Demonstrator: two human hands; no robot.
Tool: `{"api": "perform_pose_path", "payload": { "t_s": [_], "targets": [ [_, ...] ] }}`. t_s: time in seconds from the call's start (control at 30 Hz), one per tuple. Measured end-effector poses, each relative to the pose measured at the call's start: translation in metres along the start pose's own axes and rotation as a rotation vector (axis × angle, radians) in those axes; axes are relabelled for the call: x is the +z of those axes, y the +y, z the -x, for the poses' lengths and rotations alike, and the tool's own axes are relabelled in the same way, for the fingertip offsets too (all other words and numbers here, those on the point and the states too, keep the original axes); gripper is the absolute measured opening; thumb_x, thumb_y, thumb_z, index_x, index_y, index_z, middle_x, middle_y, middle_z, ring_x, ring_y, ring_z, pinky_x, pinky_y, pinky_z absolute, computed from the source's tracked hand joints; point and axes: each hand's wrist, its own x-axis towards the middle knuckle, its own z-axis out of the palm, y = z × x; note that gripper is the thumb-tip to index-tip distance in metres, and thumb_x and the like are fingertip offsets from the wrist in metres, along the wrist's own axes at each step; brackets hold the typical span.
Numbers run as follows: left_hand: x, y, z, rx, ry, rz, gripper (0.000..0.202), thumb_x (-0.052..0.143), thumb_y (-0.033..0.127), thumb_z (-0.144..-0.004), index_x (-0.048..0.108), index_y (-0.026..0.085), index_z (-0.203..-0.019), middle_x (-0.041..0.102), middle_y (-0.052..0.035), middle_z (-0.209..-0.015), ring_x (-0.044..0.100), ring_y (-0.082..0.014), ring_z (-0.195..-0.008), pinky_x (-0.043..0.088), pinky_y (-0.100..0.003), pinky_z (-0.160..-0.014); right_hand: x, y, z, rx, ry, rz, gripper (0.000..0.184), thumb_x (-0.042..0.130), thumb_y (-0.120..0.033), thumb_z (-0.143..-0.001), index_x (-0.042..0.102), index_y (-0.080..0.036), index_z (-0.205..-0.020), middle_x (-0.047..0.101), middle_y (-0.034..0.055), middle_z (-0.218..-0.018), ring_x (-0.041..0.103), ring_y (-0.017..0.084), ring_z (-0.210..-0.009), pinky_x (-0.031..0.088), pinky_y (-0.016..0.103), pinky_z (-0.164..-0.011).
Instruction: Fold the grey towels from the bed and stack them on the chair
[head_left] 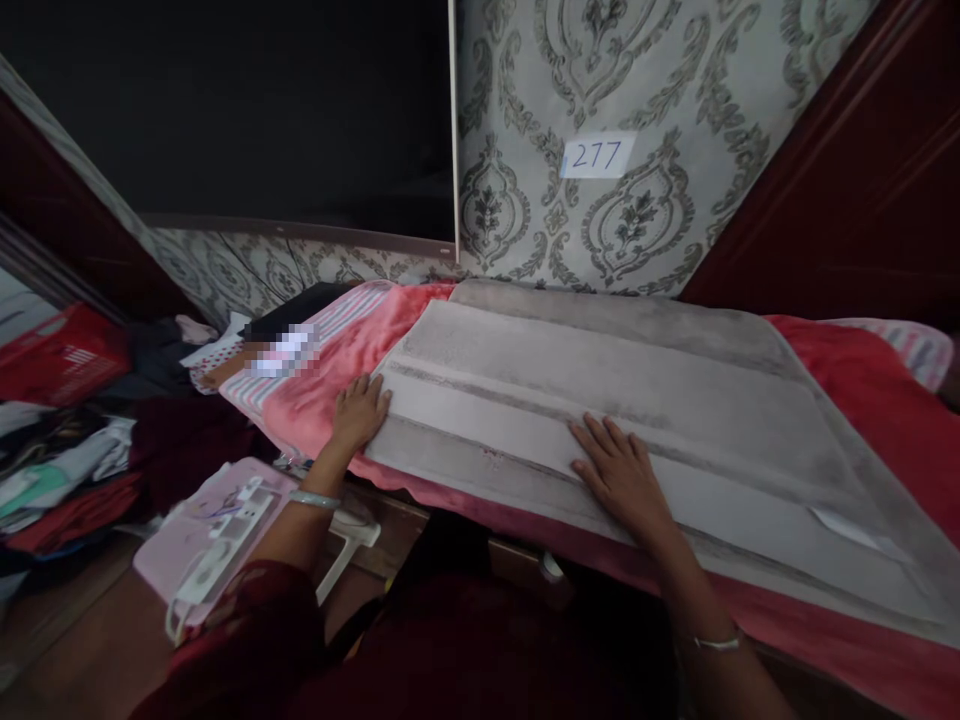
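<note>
Paper label (598, 155): handwritten "277" in blue on a white slip.
Where it stands: stuck to the patterned wallpaper (652, 90) above the bed.
Other text: a blurred patch, unreadable.

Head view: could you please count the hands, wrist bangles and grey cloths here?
Hands: 2, the left hand and the right hand.
Wrist bangles: 2, the left bangle and the right bangle.
Grey cloths: 1, the grey cloth.
Total: 5.

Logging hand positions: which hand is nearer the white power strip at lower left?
Left. The left hand rests at the left edge of the grey cloth, up and right of the power strip; the right hand lies flat farther right on the cloth.
</note>
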Motion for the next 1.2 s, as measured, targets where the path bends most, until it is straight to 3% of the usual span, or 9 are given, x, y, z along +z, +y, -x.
{"api": "perform_pose_path", "payload": {
  "t_s": [0.13, 0.27, 0.37, 0.47, 0.6, 0.83, 1.07, 1.2],
  "targets": [
    [-0.003, 0.001, 0.003, -0.009, 0.033, 0.01, 0.057, 0.028, 0.035, -0.102, 0.048, 0.015, -0.152, 0.039, -0.0198, -0.162, 0.036, -0.0321, -0.15, 0.031, -0.055, -0.121, -0.002, 0.001, 0.0, 0.006, -0.008, 0.001, 0.057, 0.03, -0.05, -0.106, 0.031, -0.037, -0.161, 0.033, -0.0012, -0.167, 0.026, 0.029, -0.154, 0.028, 0.058, -0.121],
    [-0.01, 0.011, 0.006, -0.03, 0.082, 0.013, 0.052, 0.033, 0.037, -0.101, 0.059, 0.016, -0.141, 0.039, -0.0206, -0.161, 0.035, -0.0375, -0.15, 0.031, -0.065, -0.117, -0.004, 0.001, 0.0, 0.008, -0.021, 0.009, 0.057, 0.031, -0.05, -0.106, 0.032, -0.038, -0.161, 0.034, -0.0013, -0.166, 0.027, 0.028, -0.154, 0.028, 0.058, -0.121],
    [-0.014, 0.033, 0.008, 0.14, 0.1, 0.068, 0.05, 0.032, 0.03, -0.101, 0.058, 0.014, -0.14, 0.043, -0.0192, -0.159, 0.037, -0.0325, -0.15, 0.032, -0.058, -0.12, -0.005, 0.0, 0.0, 0.006, -0.012, 0.012, 0.056, 0.031, -0.05, -0.106, 0.032, -0.038, -0.161, 0.035, -0.0011, -0.166, 0.027, 0.028, -0.154, 0.028, 0.058, -0.121],
    [-0.011, 0.062, 0.014, 0.372, 0.032, 0.132, 0.053, 0.032, 0.031, -0.103, 0.048, 0.016, -0.15, 0.039, -0.0149, -0.163, 0.032, -0.0265, -0.153, 0.029, -0.05, -0.124, -0.007, 0.0, 0.0, 0.005, -0.008, 0.014, 0.056, 0.03, -0.05, -0.106, 0.033, -0.037, -0.16, 0.036, -0.0006, -0.166, 0.028, 0.028, -0.153, 0.029, 0.058, -0.121],
    [0.002, 0.085, 0.021, 0.45, -0.084, 0.068, 0.061, 0.037, 0.044, -0.103, 0.035, 0.022, -0.159, 0.026, -0.0113, -0.169, 0.019, -0.0303, -0.158, 0.019, -0.056, -0.126, -0.009, -0.001, 0.0, 0.011, -0.023, 0.023, 0.057, 0.029, -0.05, -0.106, 0.029, -0.038, -0.162, 0.035, -0.0007, -0.166, 0.029, 0.028, -0.153, 0.029, 0.058, -0.12],
    [0.009, 0.082, 0.025, 0.381, -0.068, 0.004, 0.066, 0.031, 0.05, -0.103, 0.03, 0.019, -0.161, 0.022, -0.0118, -0.17, 0.014, -0.0316, -0.158, 0.015, -0.056, -0.127, -0.011, -0.004, -0.001, 0.022, -0.039, 0.032, 0.059, 0.03, -0.047, -0.106, 0.021, -0.038, -0.164, 0.032, -0.0002, -0.167, 0.027, 0.029, -0.154, 0.029, 0.058, -0.121],
    [0.012, 0.082, 0.026, 0.368, -0.02, 0.022, 0.061, 0.03, 0.041, -0.103, 0.034, 0.017, -0.16, 0.027, -0.0124, -0.168, 0.019, -0.0305, -0.158, 0.018, -0.056, -0.127, -0.015, -0.004, -0.006, 0.042, -0.114, -0.047, 0.056, 0.032, -0.049, -0.105, 0.036, -0.035, -0.16, 0.033, 0.004, -0.167, 0.028, 0.032, -0.154, 0.027, 0.062, -0.12],
    [0.015, 0.08, 0.026, 0.387, 0.01, 0.037, 0.061, 0.031, 0.041, -0.103, 0.035, 0.018, -0.159, 0.029, -0.0123, -0.168, 0.02, -0.0311, -0.157, 0.02, -0.057, -0.126, -0.026, -0.027, -0.031, -0.047, -0.199, -0.14, 0.057, 0.034, -0.047, -0.105, 0.037, -0.032, -0.16, 0.026, 0.0061, -0.169, 0.024, 0.03, -0.155, 0.025, 0.06, -0.121]
  ]
}}
